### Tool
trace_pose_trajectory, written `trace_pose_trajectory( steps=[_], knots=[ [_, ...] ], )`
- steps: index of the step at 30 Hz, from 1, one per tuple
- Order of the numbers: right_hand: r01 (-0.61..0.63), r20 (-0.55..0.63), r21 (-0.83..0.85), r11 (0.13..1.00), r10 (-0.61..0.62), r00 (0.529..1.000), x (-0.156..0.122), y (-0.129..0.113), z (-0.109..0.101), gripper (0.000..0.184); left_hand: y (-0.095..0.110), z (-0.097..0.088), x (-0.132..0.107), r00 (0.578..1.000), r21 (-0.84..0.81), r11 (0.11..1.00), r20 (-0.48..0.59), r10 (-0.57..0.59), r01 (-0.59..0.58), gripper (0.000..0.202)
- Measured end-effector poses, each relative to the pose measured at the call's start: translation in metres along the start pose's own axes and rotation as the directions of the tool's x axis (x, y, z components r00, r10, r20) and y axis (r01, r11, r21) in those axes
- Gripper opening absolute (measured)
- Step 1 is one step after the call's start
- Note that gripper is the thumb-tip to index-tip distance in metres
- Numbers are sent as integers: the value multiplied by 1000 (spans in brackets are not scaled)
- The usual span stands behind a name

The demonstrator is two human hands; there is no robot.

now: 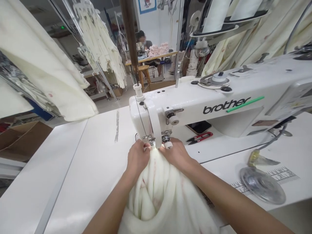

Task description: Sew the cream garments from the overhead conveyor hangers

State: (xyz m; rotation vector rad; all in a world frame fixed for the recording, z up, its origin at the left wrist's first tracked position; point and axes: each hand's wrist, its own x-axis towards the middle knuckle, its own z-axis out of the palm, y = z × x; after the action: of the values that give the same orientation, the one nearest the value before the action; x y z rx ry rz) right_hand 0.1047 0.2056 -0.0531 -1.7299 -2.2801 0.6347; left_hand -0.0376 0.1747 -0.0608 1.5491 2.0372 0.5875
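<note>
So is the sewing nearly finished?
Probably not. Done: no finished seam shows, so I can't tell. In hand: the left hand and right hand pinch the cream fabric at the needle of the sewing machine. Left: most of the fabric is bunched on the near side, and the red snips lie untouched.

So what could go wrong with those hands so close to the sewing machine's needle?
1. The left hand and right hand sit right at the needle area, so a finger could get pricked if the sewing machine runs.
2. The cream fabric is bunched in thick folds, so it might jam or stitch crookedly.
3. The red snips lie just behind the right hand; a tug could perhaps knock them.
</note>
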Motion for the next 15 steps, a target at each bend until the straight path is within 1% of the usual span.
trace_pose_trajectory(
  steps=[4, 10, 15],
  knots=[
    [-5, -19, 0, 1000, 5, 1000, 2, 1, 4, 10, 1, 1, 0, 1000, 20, 1000, -20, 2, -2, 9],
    [1, -45, 2, 1000, -1, 999, 4, 0, 7, 12, -1, 1, 4, 999, 58, 998, -38, 3, -1, 13],
    [19, -80, -24, 1000, -21, 997, 7, 4, 14, 15, -2, 2, 7, 998, 63, 998, -53, 34, -30, 16]
  ],
)
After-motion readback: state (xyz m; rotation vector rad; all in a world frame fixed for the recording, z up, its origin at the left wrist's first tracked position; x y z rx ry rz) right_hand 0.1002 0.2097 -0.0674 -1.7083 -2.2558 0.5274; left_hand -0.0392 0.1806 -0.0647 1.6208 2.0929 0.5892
